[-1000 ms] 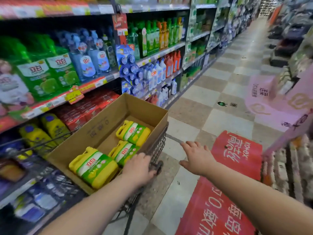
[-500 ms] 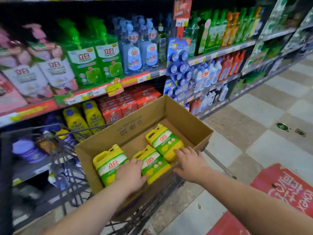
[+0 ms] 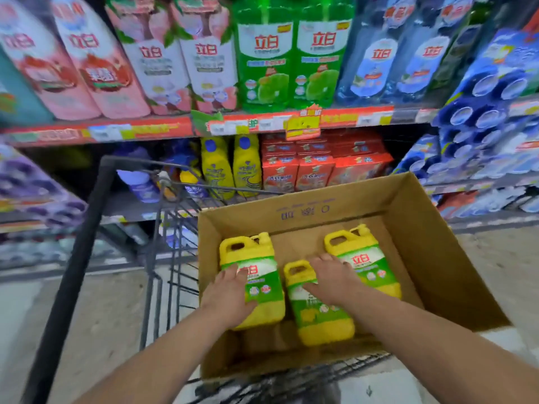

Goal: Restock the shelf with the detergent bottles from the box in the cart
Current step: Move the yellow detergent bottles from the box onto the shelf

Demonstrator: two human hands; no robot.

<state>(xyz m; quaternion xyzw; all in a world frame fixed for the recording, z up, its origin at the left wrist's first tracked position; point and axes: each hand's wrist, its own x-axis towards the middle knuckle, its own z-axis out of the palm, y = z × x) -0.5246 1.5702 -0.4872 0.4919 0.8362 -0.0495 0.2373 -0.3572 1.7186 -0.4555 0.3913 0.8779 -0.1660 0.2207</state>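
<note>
Yellow plastic jugs with green labels lie flat in the cardboard box (image 3: 437,243), which sits in the wire cart (image 3: 163,252). There are three of them. The left hand (image 3: 230,293) rests palm down on the left jug (image 3: 253,275), fingers spread across its label. The right hand (image 3: 332,281) lies open on the middle jug (image 3: 318,310), fingertips reaching toward its handle. Neither hand has closed around anything yet. The third jug (image 3: 364,258) lies just beyond the right hand, untouched.

By my judgement this is the pick-up step, at the very start of the restocking, since all three bottles are in the box. The next move likely calls for hooking fingers through each moulded handle, or curling round the bodies, then lifting the jugs clear of the box walls and carrying them forward to the shelf (image 3: 262,123) beyond the hands. These jugs look full and heavy, so a firm grip matters.

On that shelf, past the fingertips, stand two slim yellow bottles (image 3: 230,164) beside stacked red cartons (image 3: 318,167), too blurred to count.
</note>
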